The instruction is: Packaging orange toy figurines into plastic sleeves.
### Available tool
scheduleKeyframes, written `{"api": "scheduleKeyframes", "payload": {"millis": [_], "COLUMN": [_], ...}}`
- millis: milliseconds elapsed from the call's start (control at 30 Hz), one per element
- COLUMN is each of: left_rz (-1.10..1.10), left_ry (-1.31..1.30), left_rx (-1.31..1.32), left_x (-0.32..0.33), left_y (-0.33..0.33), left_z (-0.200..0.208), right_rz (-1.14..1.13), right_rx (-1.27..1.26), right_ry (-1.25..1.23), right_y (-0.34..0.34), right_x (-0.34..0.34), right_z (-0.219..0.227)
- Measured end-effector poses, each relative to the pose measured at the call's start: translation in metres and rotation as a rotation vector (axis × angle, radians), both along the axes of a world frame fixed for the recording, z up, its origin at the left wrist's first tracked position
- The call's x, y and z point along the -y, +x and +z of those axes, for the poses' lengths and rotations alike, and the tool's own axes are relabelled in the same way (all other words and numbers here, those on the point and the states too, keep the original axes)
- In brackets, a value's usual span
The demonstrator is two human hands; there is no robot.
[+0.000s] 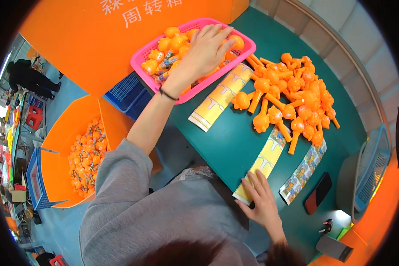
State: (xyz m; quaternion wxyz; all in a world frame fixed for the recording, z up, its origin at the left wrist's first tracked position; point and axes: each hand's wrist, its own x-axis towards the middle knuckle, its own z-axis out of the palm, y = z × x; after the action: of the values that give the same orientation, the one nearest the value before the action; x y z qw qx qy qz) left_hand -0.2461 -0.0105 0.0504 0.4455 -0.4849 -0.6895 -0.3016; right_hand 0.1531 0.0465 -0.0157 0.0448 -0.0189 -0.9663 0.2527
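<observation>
My left hand (207,49) reaches over a pink plastic basket (136,66) at the far side, its fingers spread above orange toys (165,44), some with printed wrapping on their handles. Whether a fingertip touches one is unclear. My right hand (262,199) lies with outstretched fingers on the near end of a yellow printed strip (270,155) and grips nothing visible. A pile of orange animal-headed sticks (292,88) covers the far ends of this strip and of a blue-patterned strip (305,170). Another yellow strip (219,97) lies beside the basket.
The work surface is a green table (217,146). A dark phone (318,193) and a grey cylinder (334,248) lie at the right, near a blue basket (373,170). Left of me stands an orange bin (57,173) of wrapped toys. A person in dark clothes (29,77) is farther off.
</observation>
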Motion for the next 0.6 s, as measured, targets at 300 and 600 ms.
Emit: {"api": "scheduleKeyframes", "payload": {"millis": [300,600], "left_rz": [-0.415,-0.926], "left_ry": [-0.992,-0.333], "left_rx": [1.143,1.920], "left_x": [0.038,0.022], "left_y": [0.182,0.222], "left_z": [-0.040,-0.088], "right_rz": [-0.209,0.226], "right_rx": [-0.354,-0.515], "right_ry": [-0.267,-0.352], "right_y": [0.003,0.016], "right_x": [0.016,0.032], "right_z": [-0.019,-0.007]}}
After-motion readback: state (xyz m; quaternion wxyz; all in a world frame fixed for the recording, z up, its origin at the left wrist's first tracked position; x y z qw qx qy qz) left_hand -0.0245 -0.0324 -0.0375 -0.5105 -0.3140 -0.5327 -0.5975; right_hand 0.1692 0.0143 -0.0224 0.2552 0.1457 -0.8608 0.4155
